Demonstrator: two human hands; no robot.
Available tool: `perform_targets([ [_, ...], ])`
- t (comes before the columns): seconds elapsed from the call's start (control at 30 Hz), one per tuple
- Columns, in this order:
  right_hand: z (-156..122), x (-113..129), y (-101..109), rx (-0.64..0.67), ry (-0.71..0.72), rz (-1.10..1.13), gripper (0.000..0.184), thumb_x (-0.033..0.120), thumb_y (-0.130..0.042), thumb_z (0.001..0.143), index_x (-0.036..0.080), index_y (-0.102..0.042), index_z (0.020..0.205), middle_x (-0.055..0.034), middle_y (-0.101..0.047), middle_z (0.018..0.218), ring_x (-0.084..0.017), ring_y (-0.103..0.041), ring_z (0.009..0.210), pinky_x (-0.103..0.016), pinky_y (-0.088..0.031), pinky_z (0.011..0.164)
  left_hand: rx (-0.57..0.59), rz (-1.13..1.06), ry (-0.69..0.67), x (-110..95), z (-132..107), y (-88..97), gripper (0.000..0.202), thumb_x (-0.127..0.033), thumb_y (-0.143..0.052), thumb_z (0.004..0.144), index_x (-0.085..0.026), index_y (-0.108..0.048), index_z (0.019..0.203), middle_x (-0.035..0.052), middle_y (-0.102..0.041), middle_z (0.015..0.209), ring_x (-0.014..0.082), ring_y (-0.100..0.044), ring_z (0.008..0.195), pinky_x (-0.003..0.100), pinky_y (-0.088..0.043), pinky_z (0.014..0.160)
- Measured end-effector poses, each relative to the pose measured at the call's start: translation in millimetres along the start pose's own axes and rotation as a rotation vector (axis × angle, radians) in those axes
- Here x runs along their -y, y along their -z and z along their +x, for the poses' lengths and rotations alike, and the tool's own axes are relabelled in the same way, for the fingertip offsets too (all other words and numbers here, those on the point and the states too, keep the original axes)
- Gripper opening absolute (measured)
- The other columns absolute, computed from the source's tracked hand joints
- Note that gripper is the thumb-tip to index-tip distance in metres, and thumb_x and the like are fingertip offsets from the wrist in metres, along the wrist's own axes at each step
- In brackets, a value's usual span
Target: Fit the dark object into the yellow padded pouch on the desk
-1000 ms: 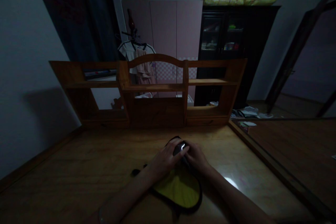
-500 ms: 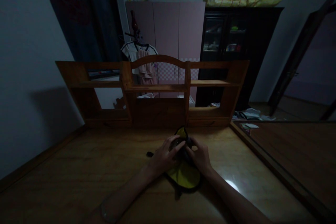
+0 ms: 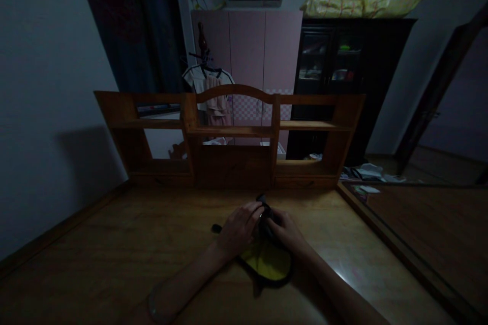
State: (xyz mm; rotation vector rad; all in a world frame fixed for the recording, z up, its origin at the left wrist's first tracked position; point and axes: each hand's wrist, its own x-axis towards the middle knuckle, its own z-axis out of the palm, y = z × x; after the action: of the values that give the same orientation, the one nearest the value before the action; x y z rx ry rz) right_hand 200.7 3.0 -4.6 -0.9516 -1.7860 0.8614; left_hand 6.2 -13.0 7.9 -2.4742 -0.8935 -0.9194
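Note:
A piece with a yellow inside and a black edge, like an opened soft pouch, lies on the wooden desk. My left hand bends over its far part from the left, fingers closed on a dark portion. From the right, my right hand grips that same portion, its thumb and fingers pressed in. A small glint shows between the hands. Dim light and my fingers hide whether a separate dark object is inside. A black tab sticks out left of my left hand.
A wooden shelf unit stands along the desk's far edge. The white wall borders the left side, and a raised wooden edge runs along the right. Beyond are a pink wardrobe and a dark cabinet.
The far yellow flap, upright before, has folded down, and its dark side now shows. My fingers have closed further around it. The view has shifted slightly.

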Motion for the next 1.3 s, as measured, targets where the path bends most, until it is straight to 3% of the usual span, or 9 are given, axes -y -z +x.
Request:
perform_targets([
  [0.2, -5, 3, 4, -0.029, 0.105, -0.289, 0.016, 0.024, -0.053, 0.086, 0.017, -0.065, 0.094, -0.0048, -0.068, 0.079, -0.019, -0.060, 0.068, -0.026, -0.043, 0.061, 0.030, -0.090, -0.013, 1, 1, -3.9, 0.054, -0.014, -0.050, 0.085, -0.014, -0.034, 0.137, 0.0142, -0.048, 0.136, 0.0258, -0.043, 0.127, 0.045, -0.041, 0.104],
  [0.47, -5, -2, 4, -0.076, 0.131, -0.288, 0.021, 0.022, -0.048, 0.089, 0.020, -0.063, 0.104, -0.0068, -0.071, 0.084, -0.022, -0.066, 0.074, -0.028, -0.045, 0.064, 0.123, -0.205, -0.018, -8, 2, -2.2, 0.074, 0.000, -0.046, 0.075, -0.020, -0.026, 0.143, 0.0132, -0.036, 0.144, 0.0274, -0.029, 0.137, 0.051, -0.037, 0.108],
  [0.67, -5, -3, 5, -0.095, 0.115, -0.330, 0.021, 0.023, -0.047, 0.090, 0.020, -0.063, 0.103, -0.0072, -0.071, 0.084, -0.023, -0.067, 0.071, -0.027, -0.044, 0.061, 0.184, -0.290, -0.012, -11, 5, 6.7, 0.087, 0.000, -0.050, 0.067, -0.018, -0.019, 0.146, 0.0135, -0.030, 0.146, 0.0279, -0.025, 0.138, 0.050, -0.032, 0.111],
  [0.83, -7, 1, 5, -0.146, 0.113, -0.374, 0.014, 0.025, -0.052, 0.086, 0.021, -0.064, 0.093, -0.0065, -0.071, 0.080, -0.022, -0.066, 0.071, -0.028, -0.044, 0.063, 0.150, -0.226, 0.010, -3, 1, -2.2, 0.087, -0.010, -0.064, 0.071, -0.024, -0.023, 0.146, 0.0140, -0.037, 0.139, 0.0316, -0.037, 0.129, 0.051, -0.039, 0.105],
  [1.0, -9, 9, 5, -0.137, 0.129, -0.337, 0.015, 0.025, -0.058, 0.083, 0.021, -0.063, 0.097, -0.0053, -0.070, 0.080, -0.021, -0.064, 0.070, -0.027, -0.045, 0.062, 0.150, -0.170, 0.039, 0, -6, -7.2, 0.094, -0.031, -0.078, 0.069, -0.028, -0.024, 0.146, 0.0149, -0.042, 0.132, 0.0328, -0.048, 0.120, 0.048, -0.048, 0.095],
  [1.3, -7, 12, 5, -0.121, 0.177, -0.281, 0.018, 0.024, -0.056, 0.086, 0.022, -0.065, 0.101, -0.0047, -0.070, 0.084, -0.020, -0.063, 0.069, -0.026, -0.044, 0.061, 0.192, -0.150, 0.058, -2, -7, -8.4, 0.099, -0.034, -0.080, 0.066, -0.030, -0.023, 0.146, 0.0150, -0.039, 0.137, 0.0331, -0.048, 0.122, 0.046, -0.049, 0.094],
])
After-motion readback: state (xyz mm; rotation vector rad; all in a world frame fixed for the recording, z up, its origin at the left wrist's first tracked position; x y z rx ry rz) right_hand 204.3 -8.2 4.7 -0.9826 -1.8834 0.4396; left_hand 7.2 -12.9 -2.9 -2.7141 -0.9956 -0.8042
